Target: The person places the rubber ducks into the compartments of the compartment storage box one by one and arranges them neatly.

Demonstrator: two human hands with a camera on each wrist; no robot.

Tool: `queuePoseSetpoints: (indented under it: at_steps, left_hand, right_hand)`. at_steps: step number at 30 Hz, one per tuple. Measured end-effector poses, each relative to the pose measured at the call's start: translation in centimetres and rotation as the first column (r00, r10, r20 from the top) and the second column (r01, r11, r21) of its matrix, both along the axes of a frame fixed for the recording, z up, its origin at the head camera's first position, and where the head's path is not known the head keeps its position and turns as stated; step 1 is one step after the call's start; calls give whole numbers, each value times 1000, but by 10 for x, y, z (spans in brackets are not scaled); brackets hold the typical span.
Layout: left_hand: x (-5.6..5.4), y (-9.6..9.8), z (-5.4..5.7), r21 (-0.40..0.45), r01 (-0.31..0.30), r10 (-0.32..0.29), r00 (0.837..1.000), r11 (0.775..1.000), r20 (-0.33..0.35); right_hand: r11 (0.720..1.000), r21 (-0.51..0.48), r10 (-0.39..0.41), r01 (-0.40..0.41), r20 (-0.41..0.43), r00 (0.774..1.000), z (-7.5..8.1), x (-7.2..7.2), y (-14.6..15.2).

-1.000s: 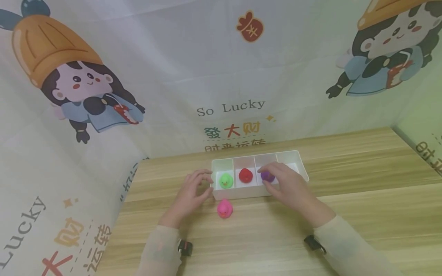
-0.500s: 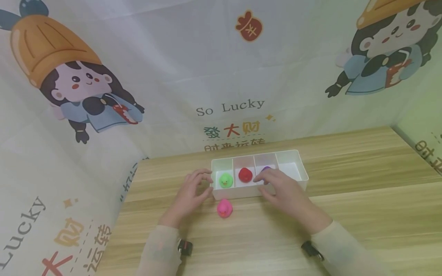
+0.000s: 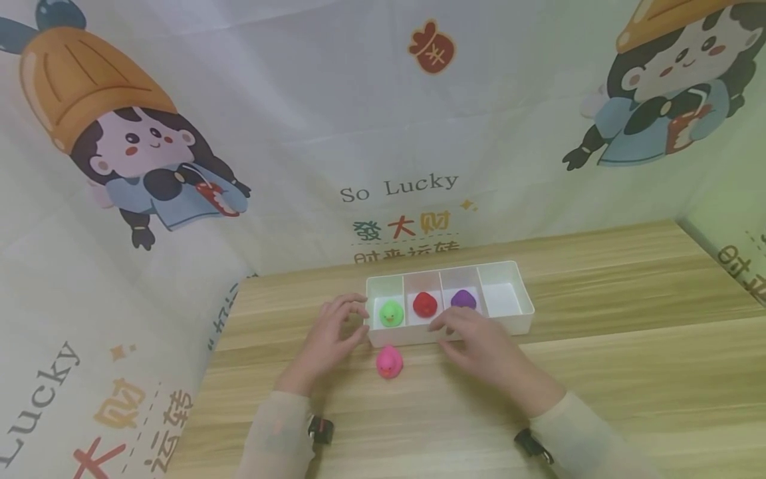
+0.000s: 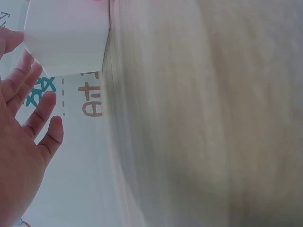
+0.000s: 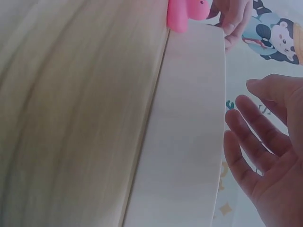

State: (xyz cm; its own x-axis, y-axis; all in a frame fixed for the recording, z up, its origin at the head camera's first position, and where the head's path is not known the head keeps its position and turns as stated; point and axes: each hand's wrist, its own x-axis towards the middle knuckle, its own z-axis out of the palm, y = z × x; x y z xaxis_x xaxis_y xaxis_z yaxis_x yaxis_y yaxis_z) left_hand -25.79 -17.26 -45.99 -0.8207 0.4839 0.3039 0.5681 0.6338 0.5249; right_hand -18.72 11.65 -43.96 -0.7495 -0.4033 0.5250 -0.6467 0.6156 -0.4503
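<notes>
A white four-sided box [image 3: 449, 332] with a row of compartments stands on the table. From the left, its compartments hold a green rubber duck [image 3: 391, 313], a red rubber duck [image 3: 425, 305] and a purple rubber duck [image 3: 463, 299]; the rightmost holds nothing. My left hand [image 3: 329, 339] rests against the box's left end, fingers loosely bent and spread. Just over the front wall hovers my right hand [image 3: 481, 346], with nothing between its relaxed fingers; it partly covers the purple duck's compartment. A pink rubber duck [image 3: 389, 362] sits on the table before the box, between both hands.
The wood-grain table [image 3: 628, 286] reaches back to a printed cloth backdrop [image 3: 299, 133], which also hangs at both sides. A black strap device [image 3: 321, 430] sits at the left wrist, and another black device [image 3: 532, 444] at the right.
My right hand has let go of the purple duck, leaving it in the third compartment, and has drawn back toward the front left. The left hand has stayed in place.
</notes>
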Motion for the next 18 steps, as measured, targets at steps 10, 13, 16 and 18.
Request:
queuePoseSetpoints:
  at_steps: [10,13,16,18]
  left_hand:
    - [1,1,2,2,-3,3,1000,1000,1]
    - [1,1,1,1,-4,4,1000,1000,2]
    - [1,0,0,1,-4,4,1000,1000,4]
    - [0,0,-1,3,-3,3,1000,1000,6]
  right_hand:
    - [999,28,-17,16,40,999,-4,3,-10]
    - [999,31,-12,11,41,999,-6,3,-13]
    - [999,44,-13,12,41,999,-8,3,-16]
    - [999,52,-13,11,42,999,-9,3,-19]
